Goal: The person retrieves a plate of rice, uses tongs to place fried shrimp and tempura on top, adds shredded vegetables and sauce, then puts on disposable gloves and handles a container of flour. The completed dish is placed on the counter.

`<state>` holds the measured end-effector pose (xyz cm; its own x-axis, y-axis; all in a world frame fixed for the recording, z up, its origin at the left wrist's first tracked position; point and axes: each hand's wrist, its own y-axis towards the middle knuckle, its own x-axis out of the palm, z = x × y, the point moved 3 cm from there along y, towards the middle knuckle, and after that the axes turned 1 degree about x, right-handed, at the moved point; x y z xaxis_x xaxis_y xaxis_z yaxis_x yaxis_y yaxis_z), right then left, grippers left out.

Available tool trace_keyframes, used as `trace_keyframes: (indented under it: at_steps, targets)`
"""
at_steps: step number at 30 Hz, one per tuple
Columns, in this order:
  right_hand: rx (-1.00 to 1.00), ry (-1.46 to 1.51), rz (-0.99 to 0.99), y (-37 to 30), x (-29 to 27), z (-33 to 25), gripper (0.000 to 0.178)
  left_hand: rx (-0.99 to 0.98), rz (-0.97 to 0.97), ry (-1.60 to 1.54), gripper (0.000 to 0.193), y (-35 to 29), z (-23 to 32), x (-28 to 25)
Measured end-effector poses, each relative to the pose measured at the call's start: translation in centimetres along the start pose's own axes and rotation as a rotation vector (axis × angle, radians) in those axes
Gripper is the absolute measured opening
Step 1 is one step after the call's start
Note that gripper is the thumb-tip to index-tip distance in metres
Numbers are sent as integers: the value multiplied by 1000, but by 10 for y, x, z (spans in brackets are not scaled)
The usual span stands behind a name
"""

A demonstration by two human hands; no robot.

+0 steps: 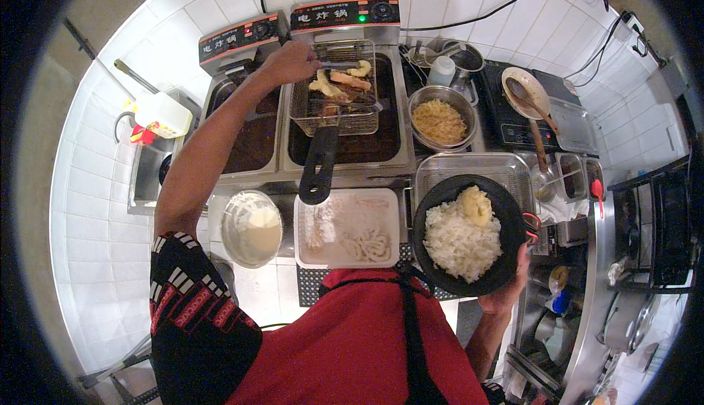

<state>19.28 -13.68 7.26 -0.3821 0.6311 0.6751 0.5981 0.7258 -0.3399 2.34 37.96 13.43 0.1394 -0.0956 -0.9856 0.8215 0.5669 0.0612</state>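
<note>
My left hand (293, 62) is closed over the far left rim of a wire fry basket (299, 104). From its fingers a thin metal utensil (339, 65), perhaps tongs, reaches across the basket; its far end is unclear. Several battered fried pieces (341, 82), some pale yellow and some orange-pink, lie in the basket. The basket rests over the right fryer's dark oil (385, 145), its black handle (320, 164) toward me. My right hand (506, 280) grips the right edge of a black bowl (425, 258). White rice (460, 242) and one golden fried piece (475, 205) are in the bowl.
A second fryer (246, 145) stands left. Nearer are a batter bowl (235, 236) and a white tray of floured strips (346, 258). Beyond the black bowl are a wire rack (469, 164) and a steel bowl of yellow crumbs (438, 120). An induction cooker (517, 123) sits right.
</note>
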Motion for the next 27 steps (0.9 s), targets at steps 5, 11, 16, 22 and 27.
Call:
trace_keyframes:
  at_steps: [5, 11, 16, 22, 27]
  targets:
    - [-21, -5, 6, -4, 2, -1, 59, 55, 36, 28, 35, -6, -8, -8]
    - [-31, -36, 29, -1, 2, -4, 57, -22, 163, 106, 35, -66, 16, -83]
    - [21, 53, -107, 9, 14, -15, 57, 52, 89, -298, 28, -136, 96, -144]
    - [99, 1, -105, 22, 19, -29, 55, 515, -64, -334, 23, -160, 187, -139]
    - [35, -151, -51, 26, 12, -37, 52, 556, -144, -397, 25, -156, 206, -129]
